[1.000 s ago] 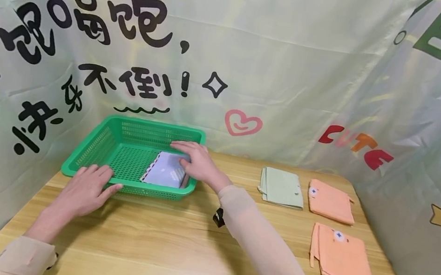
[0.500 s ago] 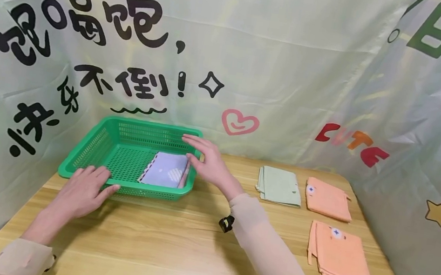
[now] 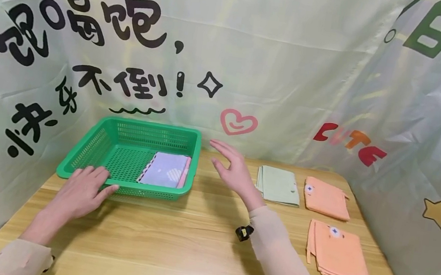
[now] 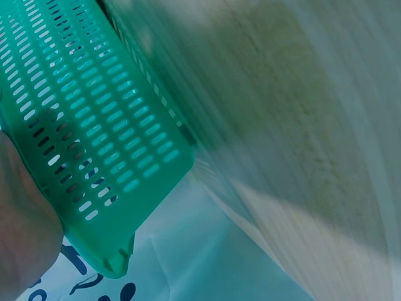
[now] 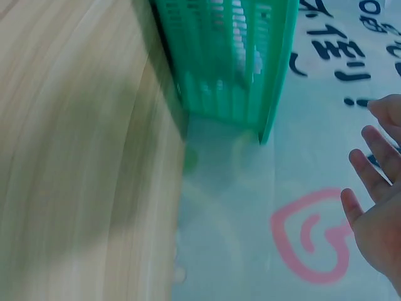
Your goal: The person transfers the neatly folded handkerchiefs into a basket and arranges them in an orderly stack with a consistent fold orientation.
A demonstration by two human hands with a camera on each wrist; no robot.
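Note:
My left hand point(image 3: 83, 191) grips the near left rim of a green plastic basket point(image 3: 124, 186), fingers bent over the edge and thumb spread along the front. The basket's slotted wall point(image 4: 94, 106) shows beside the hand in the left wrist view. Inside, at the right end, lies a folded purple cloth point(image 3: 163, 169) with a pink cloth point(image 3: 185, 172) showing along its edge. My right hand point(image 3: 236, 172) hovers over the table between the basket and a folded pale green cloth point(image 3: 281, 186), fingers spread and holding nothing. In the right wrist view its fingers are relaxed and apart.
Two folded orange cloths, a farther one point(image 3: 327, 199) and a nearer one point(image 3: 341, 254), lie at the right of the wooden table point(image 3: 170, 252). A printed fabric backdrop point(image 3: 289, 72) encloses the back and sides, close behind the basket.
My right hand has left the purple cloth in the basket and moved right, past the basket's rim, toward the pale green cloth. The left hand has stayed on the basket.

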